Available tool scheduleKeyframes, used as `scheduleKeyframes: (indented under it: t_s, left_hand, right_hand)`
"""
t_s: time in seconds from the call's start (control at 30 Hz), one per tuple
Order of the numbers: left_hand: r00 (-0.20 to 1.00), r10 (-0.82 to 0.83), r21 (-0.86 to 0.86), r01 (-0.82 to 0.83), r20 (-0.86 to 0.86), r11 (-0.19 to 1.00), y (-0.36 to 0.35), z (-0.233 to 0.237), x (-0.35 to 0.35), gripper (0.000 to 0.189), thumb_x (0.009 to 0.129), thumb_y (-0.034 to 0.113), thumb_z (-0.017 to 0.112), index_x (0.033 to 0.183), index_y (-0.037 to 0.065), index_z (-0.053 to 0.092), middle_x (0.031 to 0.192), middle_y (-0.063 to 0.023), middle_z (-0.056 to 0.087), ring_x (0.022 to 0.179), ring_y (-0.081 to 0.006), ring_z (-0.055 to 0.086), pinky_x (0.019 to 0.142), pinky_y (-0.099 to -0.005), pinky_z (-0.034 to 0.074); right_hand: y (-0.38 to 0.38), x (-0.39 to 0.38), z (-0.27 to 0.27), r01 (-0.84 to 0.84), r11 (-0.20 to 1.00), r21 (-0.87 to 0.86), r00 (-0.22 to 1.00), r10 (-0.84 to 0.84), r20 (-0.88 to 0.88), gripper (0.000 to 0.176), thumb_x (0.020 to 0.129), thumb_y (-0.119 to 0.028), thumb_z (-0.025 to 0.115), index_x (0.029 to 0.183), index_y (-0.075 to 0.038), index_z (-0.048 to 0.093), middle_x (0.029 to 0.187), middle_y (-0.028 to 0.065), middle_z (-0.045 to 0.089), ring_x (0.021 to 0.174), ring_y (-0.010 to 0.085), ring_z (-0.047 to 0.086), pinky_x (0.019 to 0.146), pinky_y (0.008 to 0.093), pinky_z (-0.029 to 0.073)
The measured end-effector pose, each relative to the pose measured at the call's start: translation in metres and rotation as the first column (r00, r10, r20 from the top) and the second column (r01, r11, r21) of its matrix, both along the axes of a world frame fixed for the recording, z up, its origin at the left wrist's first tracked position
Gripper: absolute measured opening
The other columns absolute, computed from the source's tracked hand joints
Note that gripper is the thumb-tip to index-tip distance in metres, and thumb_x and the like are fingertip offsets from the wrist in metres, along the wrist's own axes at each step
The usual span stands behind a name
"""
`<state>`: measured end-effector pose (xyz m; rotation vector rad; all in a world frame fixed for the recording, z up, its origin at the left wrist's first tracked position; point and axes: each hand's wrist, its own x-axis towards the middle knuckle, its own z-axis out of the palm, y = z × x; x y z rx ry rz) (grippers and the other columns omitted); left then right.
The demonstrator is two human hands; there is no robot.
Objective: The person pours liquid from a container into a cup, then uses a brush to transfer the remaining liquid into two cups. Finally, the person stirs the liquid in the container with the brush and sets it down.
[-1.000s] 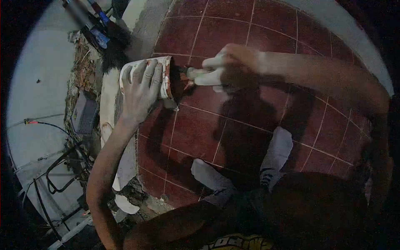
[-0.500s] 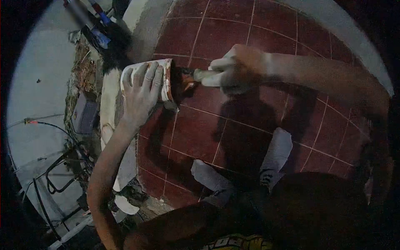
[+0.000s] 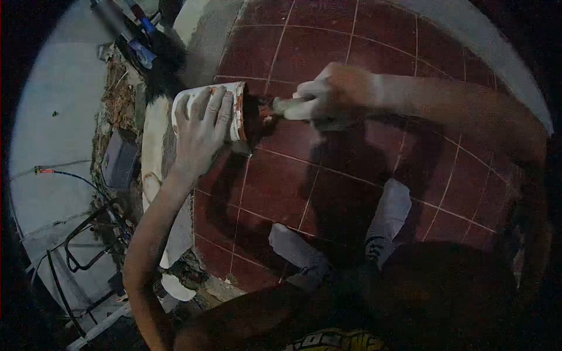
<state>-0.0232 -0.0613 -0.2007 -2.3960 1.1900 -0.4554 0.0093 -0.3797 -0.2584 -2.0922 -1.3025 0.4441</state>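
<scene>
My left hand (image 3: 199,131) grips a white container (image 3: 234,114) stained red at its rim, tipped on its side over the dark red tiled floor (image 3: 328,175). My right hand (image 3: 331,96) holds the pale handle of a brush (image 3: 280,106), whose head pokes into the mouth of the container. Both hands are close together, near the left edge of the tiles.
My two feet in pale socks (image 3: 389,216) stand on the tiles below the hands. Left of the tiles runs a rough concrete edge (image 3: 155,140) with rubble, a dark box (image 3: 120,161), black cables (image 3: 88,234) and some tools (image 3: 137,50) at the top.
My right hand has pushed the brush a little left, so its head sits deeper in the container's mouth. My left hand with the container has shifted slightly right.
</scene>
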Motion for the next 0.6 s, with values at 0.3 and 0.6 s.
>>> scheduleKeyframes:
  t_s: [0.3,0.6]
  left_hand:
    - [1.0,0.018,-0.026,-0.018,-0.007,0.999,-0.004,0.0,0.0,0.061,0.083,0.021,0.059,0.14,0.002,0.05,0.144,-0.011,0.048,0.13,-0.0284,0.046,0.109,-0.0569,0.031]
    - [1.0,0.026,-0.018,-0.026,0.012,1.0,-0.002,-0.003,0.0,0.06,0.082,0.022,0.061,0.139,0.003,0.051,0.144,-0.0095,0.047,0.131,-0.028,0.044,0.109,-0.0557,0.032]
  right_hand:
    - [0.019,-0.011,0.02,-0.064,0.965,0.256,0.852,-0.081,0.517,0.058,0.079,-0.019,0.074,0.133,-0.025,0.055,0.079,0.0088,0.056,0.06,0.0272,0.063,0.053,0.0404,0.053]
    - [-0.007,-0.003,0.016,-0.106,0.983,0.15,0.856,0.013,0.517,0.051,0.086,-0.019,0.066,0.136,-0.023,0.055,0.079,0.0084,0.057,0.053,0.0263,0.06,0.051,0.0398,0.052]
